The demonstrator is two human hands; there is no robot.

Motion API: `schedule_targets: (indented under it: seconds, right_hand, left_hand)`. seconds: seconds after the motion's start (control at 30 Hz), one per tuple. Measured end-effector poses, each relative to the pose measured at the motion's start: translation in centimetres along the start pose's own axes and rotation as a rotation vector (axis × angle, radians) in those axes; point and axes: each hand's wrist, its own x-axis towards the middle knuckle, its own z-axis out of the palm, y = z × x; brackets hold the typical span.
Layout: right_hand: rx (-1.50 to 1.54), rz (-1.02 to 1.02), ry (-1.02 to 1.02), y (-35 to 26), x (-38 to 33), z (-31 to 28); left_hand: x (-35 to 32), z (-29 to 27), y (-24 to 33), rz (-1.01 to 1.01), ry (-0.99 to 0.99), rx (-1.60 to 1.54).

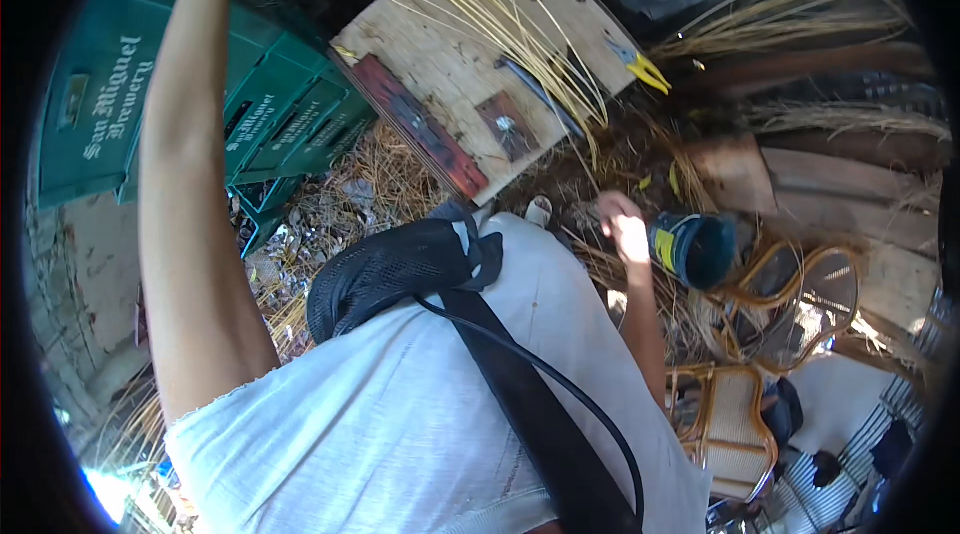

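Note:
My left arm [185, 134] reaches up past the green crates, and its hand is cut off by the top edge. My right hand [622, 219] is closed beside a dark bucket [708, 252] with a yellow label. A thin cane strip [588, 172] runs from the wooden board to its fingers. On the board [430, 44] lies a loose bundle of pale cane strips [510, 19]. A dark bar-shaped tool [540, 94] lies beneath them. Yellow-handled pliers [640, 66] rest at the board's right edge. A small block with a metal piece [506, 126] sits near the front corner.
Stacked green plastic crates [100, 99] stand on the left. A reddish wooden strip [420, 124] lines the board's left edge. Cane scraps [375, 169] litter the ground. Rattan chairs [735, 424] stand at lower right, and more cane strips [790, 14] lie at upper right.

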Motion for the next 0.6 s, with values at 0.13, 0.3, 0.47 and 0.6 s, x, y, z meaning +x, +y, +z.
schedule_targets:
  seconds: [0.13, 0.3, 0.47, 0.6]
  right_hand:
    - [-0.453, -0.088, 0.096, -1.0, 7.2, 8.2]
    - [-0.498, -0.18, 0.138, -3.1, 11.0, 13.9]
    - [-0.618, -0.155, 0.084, -4.3, 13.7, 16.6]
    - [-0.937, -0.086, 0.136, -4.7, 13.6, 16.4]
  left_hand:
    - [-15.4, 6.3, 4.7, 0.006, -0.816, -0.238]
    - [-30.1, -4.9, 19.2, -0.53, -1.555, -0.866]
    - [-35.9, -8.0, 22.7, -1.03, -1.623, -1.029]
    - [-34.7, -8.6, 23.5, -0.75, -1.461, -1.09]
